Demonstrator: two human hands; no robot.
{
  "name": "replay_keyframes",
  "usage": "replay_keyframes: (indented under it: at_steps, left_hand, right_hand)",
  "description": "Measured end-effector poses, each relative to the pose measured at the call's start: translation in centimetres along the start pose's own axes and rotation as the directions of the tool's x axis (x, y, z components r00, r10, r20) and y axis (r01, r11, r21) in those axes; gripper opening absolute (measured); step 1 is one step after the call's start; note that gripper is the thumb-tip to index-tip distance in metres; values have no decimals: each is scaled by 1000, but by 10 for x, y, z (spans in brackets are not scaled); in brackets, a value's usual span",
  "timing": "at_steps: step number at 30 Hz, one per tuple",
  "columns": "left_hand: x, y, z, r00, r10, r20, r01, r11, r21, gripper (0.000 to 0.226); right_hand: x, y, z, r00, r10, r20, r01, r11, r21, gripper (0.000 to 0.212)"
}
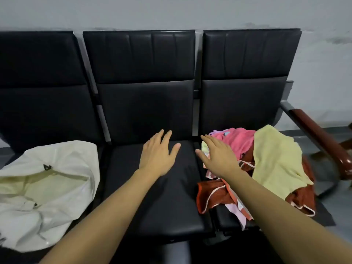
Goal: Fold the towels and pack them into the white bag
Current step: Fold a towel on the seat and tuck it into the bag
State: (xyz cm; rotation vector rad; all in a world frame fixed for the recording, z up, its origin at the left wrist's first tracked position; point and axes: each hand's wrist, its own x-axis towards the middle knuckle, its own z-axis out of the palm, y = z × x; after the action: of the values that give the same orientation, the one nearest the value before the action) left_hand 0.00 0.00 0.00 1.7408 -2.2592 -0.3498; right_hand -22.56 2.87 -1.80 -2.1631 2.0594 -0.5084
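Several towels [266,168] lie in a loose heap on the right seat [314,212] of a three-seat black bench, at about four o'clock from the middle of the view. A pale yellow towel [274,161] drapes over the top, its long axis running from twelve to five o'clock; a pink towel [242,140] sits behind it at eleven o'clock, and a rust-red towel [213,195] spills from the heap's eight o'clock side across the gap onto the middle seat's right edge. None looks folded.

Away at nine o'clock, the white bag [47,187] slumps on the left seat, its mouth gaping upward and toward three o'clock, with something pale yellow inside.

Both hands reach forward with no grip on anything. The left hand [158,155] hovers over or rests on the back of the middle seat [162,202], fingers straight and spread; contact cannot be told. The right hand [219,157] is over the heap's ten o'clock edge, fingers straight and slightly apart; whether it touches cloth is unclear.

Between bag and heap the middle seat's surface lies bare. At three o'clock a reddish-brown armrest [323,138] bounds the bench, and a grey wall [171,12] stands behind.
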Motion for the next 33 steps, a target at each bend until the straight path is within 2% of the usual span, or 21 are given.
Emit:
replay_keyframes:
  at_steps: [3,6,8,12,16,19,21,25,27,29,31,33]
  left_hand:
    - [-1,21,32,995,45,85,-47,999,10,68]
    - [-3,40,76,974,67,217,-66,998,-12,66]
    - [1,46,107,951,49,305,-36,998,-48,65]
    - [4,48,174,883,-110,456,139,990,-30,67]
    - [2,40,224,809,-294,509,349,937,-13,70]
    - [3,38,245,792,-249,557,422,884,-204,45]
    - [4,40,246,827,-199,526,435,820,-372,28]
    - [10,35,223,940,-90,330,252,833,-493,17]
    - [14,29,195,960,-1,280,153,839,-522,12]
    - [20,24,164,957,110,268,50,847,-529,19]
    - [26,18,131,947,191,259,-38,866,-499,27]
    - [33,11,101,945,238,225,-115,884,-452,29]
  right_hand:
    - [-17,30,14,992,33,118,-35,999,14,67]
    - [-38,59,45,939,54,340,-83,994,70,53]
    - [-45,74,66,905,90,416,-157,979,131,52]
    - [-52,100,114,887,122,445,-209,966,152,62]
    - [-54,110,139,894,97,437,-179,973,149,63]
    - [-53,116,149,894,78,442,-165,973,162,63]
    - [-53,118,150,887,70,456,-157,975,156,64]
    - [-34,114,136,892,51,450,-140,976,166,83]
    - [-16,103,121,898,12,440,-134,959,249,106]
    - [3,83,104,882,-39,469,-175,898,404,117]
    - [20,64,91,880,-76,468,-190,848,495,115]
    - [32,46,79,888,-94,450,-183,826,533,100]
